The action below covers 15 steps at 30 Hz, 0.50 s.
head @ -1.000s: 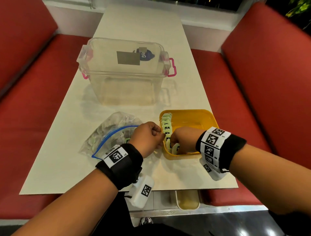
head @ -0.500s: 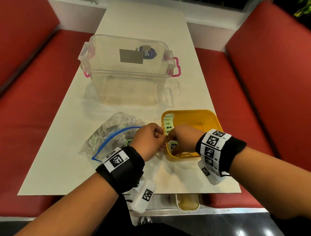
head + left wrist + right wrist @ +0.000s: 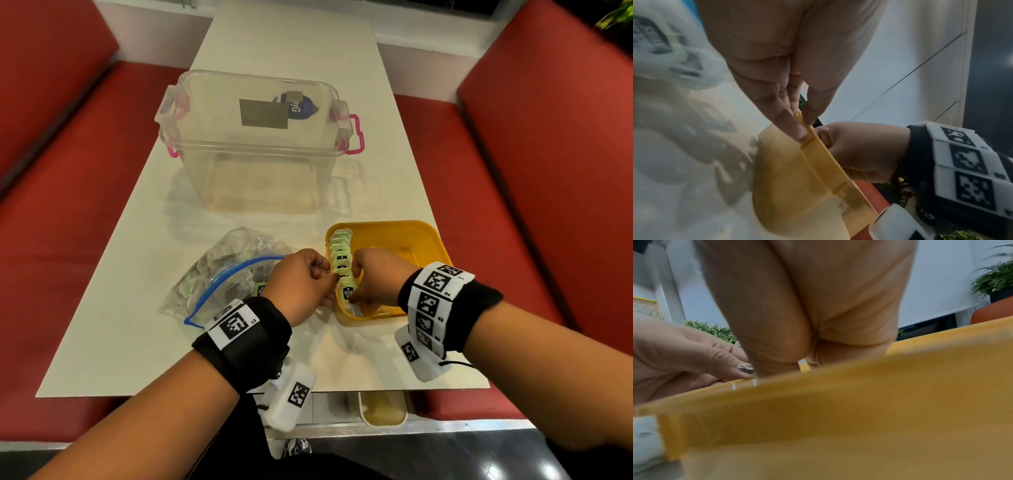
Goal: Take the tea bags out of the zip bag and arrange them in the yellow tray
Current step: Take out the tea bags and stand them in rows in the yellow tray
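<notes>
The yellow tray (image 3: 404,236) stands on the white table near its front right. A row of green tea bags (image 3: 340,262) stands on edge along the tray's left wall. My left hand (image 3: 327,274) pinches the tray's left rim (image 3: 812,138) between thumb and fingers. Inside the tray, my right hand (image 3: 354,281) is curled against the row, thumb on the upper bags and fingers by the nearest one (image 3: 347,293). Its fingertips are hidden behind the tray wall (image 3: 859,402). The clear zip bag (image 3: 226,270) with a blue seal lies left of the tray, with more tea bags inside.
A clear plastic box (image 3: 253,161) with pink latches stands at mid-table beyond the bag and tray. Red bench seats (image 3: 548,178) flank the white table (image 3: 387,178) on both sides. The table's front edge runs just under my wrists.
My right hand has shifted slightly farther along the row, and the nearest tea bag now stands against the others. The left hand stays at the tray's rim.
</notes>
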Tool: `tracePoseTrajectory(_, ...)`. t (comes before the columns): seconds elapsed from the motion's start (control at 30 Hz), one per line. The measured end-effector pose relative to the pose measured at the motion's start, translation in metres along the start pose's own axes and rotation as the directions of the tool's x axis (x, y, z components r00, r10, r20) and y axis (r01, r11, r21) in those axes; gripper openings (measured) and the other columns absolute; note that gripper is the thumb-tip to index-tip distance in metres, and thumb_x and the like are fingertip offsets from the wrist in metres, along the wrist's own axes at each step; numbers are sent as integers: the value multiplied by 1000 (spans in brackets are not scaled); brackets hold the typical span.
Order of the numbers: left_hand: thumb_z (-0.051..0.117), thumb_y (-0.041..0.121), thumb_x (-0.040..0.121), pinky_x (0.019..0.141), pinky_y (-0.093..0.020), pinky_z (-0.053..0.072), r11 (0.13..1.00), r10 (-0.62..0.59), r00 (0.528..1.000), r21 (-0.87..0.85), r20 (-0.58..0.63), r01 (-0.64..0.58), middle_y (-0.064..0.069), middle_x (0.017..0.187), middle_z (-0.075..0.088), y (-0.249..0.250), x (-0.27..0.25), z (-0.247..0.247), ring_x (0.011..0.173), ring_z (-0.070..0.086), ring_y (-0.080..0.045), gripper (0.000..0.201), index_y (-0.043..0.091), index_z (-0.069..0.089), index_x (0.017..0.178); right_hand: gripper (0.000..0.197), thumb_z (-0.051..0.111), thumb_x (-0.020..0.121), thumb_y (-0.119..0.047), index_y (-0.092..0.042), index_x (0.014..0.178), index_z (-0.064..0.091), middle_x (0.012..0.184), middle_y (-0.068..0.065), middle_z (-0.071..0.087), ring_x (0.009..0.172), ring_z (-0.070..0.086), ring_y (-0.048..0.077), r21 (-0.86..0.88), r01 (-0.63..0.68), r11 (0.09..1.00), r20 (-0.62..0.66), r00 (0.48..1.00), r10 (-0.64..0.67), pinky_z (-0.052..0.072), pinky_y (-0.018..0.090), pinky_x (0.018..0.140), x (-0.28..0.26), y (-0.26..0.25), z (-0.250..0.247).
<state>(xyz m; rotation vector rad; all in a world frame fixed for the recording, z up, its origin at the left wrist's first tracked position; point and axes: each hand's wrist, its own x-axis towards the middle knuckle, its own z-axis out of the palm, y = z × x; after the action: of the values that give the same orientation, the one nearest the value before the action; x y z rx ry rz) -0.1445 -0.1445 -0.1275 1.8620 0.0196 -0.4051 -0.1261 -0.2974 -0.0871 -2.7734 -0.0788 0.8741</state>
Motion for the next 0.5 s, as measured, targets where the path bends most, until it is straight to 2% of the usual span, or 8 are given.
tracePoseTrajectory(0.07, 66, 16, 90, 53, -26, 55, 1000, -3, 1000, 8, -1, 3, -5, 72, 66, 2, -2, 0, 68, 72, -26, 13, 9, 58, 97, 36, 75, 79, -21, -4, 106, 60, 98, 13, 70, 87, 70, 26, 5, -10, 1000, -7, 1000, 10, 58, 37, 79, 1, 0, 1)
tracePoseTrajectory(0.13, 64, 19, 91, 57, -28, 57, 999, -2, 1000, 34, 9, 2, -7, 75, 67, 7, -8, -1, 70, 72, -26, 15, 8, 57, 99, 44, 77, 78, -27, -9, 111, 54, 97, 11, 69, 86, 70, 26, 19, -38, 999, -24, 999, 38, 58, 40, 81, -1, 3, 1)
tracePoseTrajectory(0.23, 62, 29, 93, 71, -39, 60, 992, 26, 999, 121, 46, -32, -5, 80, 69, 18, -21, -7, 72, 72, -23, 22, 10, 56, 103, 47, 80, 76, -28, -15, 109, 49, 84, 6, 68, 68, 72, 21, 188, -67, 980, -43, 996, 77, 61, 38, 71, -6, 8, -9)
tracePoseTrajectory(0.3, 60, 33, 93, 72, -40, 60, 984, 47, 998, 169, 40, -53, -6, 85, 69, 29, -32, -17, 72, 72, -20, 28, 10, 57, 106, 47, 79, 77, -27, -15, 110, 49, 81, 7, 69, 64, 72, 19, 267, -37, 963, -79, 995, 60, 61, 39, 69, -14, 7, -21)
tracePoseTrajectory(0.37, 60, 30, 93, 64, -36, 60, 981, 114, 993, 158, -7, -111, -6, 88, 68, 39, -43, -33, 68, 70, -16, 23, 10, 61, 104, 44, 78, 78, -30, -16, 109, 50, 79, 8, 71, 64, 72, 18, 271, 37, 962, -159, 987, 6, 61, 41, 69, -25, 0, -35)
tracePoseTrajectory(0.4, 59, 28, 93, 59, -31, 57, 970, 174, 984, 181, -40, -164, -3, 88, 67, 43, -47, -43, 64, 67, -9, 18, 13, 64, 100, 42, 77, 79, -31, -15, 108, 51, 78, 8, 71, 64, 72, 18, 270, 84, 959, -203, 979, -29, 61, 42, 69, -31, -6, -42)
tracePoseTrajectory(0.43, 60, 27, 92, 58, -24, 52, 945, 244, 967, 241, -77, -219, 2, 86, 66, 47, -52, -55, 62, 63, -2, 13, 17, 67, 95, 39, 75, 80, -31, -15, 107, 52, 76, 6, 72, 64, 71, 17, 268, 138, 953, -243, 967, -71, 61, 41, 69, -37, -14, -48)
tracePoseTrajectory(0.5, 64, 28, 88, 64, -10, 37, 871, 360, 924, 400, -126, -285, 9, 86, 60, 48, -63, -81, 69, 53, 8, 9, 24, 71, 86, 31, 72, 83, -32, -16, 103, 55, 74, 2, 72, 63, 70, 13, 256, 246, 935, -301, 939, -165, 60, 38, 69, -48, -33, -54)
